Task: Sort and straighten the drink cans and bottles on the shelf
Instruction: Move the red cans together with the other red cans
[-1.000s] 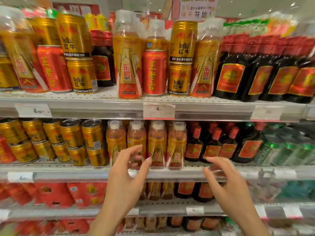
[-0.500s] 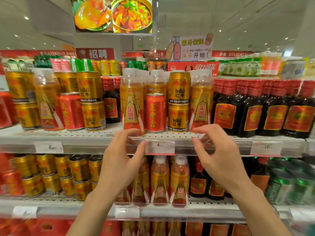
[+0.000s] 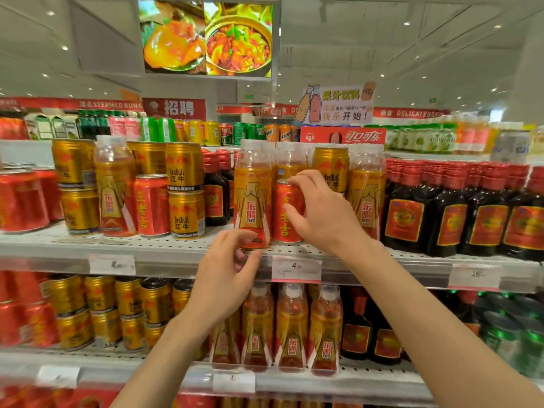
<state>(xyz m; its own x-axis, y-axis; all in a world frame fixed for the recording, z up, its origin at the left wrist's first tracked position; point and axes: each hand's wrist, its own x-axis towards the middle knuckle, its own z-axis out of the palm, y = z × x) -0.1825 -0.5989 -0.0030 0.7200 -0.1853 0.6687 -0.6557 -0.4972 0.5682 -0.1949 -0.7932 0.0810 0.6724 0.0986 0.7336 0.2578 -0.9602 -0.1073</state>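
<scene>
On the upper shelf (image 3: 176,245) a red can (image 3: 284,228) with gold characters stands between an orange-labelled clear bottle (image 3: 252,198) and stacked gold cans (image 3: 331,163). My right hand (image 3: 323,214) is wrapped on the red can, index finger on its top rim and thumb on its front. My left hand (image 3: 226,272) is lower, fingers apart, with fingertips at the base of the orange bottle by the shelf edge. More gold cans (image 3: 185,189), a second red can (image 3: 151,204) and another orange bottle (image 3: 113,189) stand mixed to the left.
Dark bottles (image 3: 450,213) with red caps fill the upper shelf's right side. The shelf below holds gold cans (image 3: 100,307), orange bottles (image 3: 291,328) and green cans (image 3: 512,328). Price tags (image 3: 295,269) line the shelf edge. A juice sign (image 3: 335,106) stands above.
Both hands rose from the lower shelf to the upper one. My right hand has closed on the red can; my left hand has reached the orange bottle's base.
</scene>
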